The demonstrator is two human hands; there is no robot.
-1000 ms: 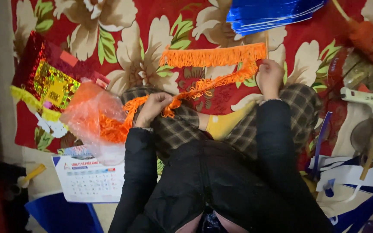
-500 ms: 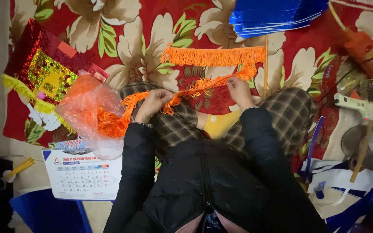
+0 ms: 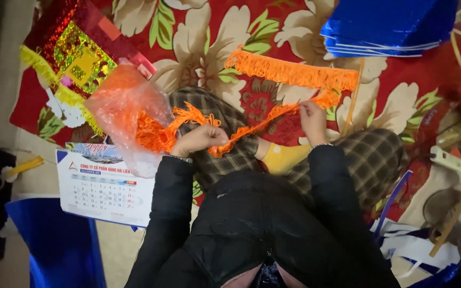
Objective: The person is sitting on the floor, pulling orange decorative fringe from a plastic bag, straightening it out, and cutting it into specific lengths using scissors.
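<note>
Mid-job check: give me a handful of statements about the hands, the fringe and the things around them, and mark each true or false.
1. Both hands hold the orange fringe. True: the left hand and right hand grip it with a stretch running between them.
2. The fringe runs out of a clear plastic bag. True.
3. The blue sheets lie on the person's lap. False: they are stacked on the floral cloth, beyond the right hand.
4. The calendar lies beside the right hand. False: it lies on the left side, below the bag.
5. The right hand is empty. False: it pinches the fringe.
</note>
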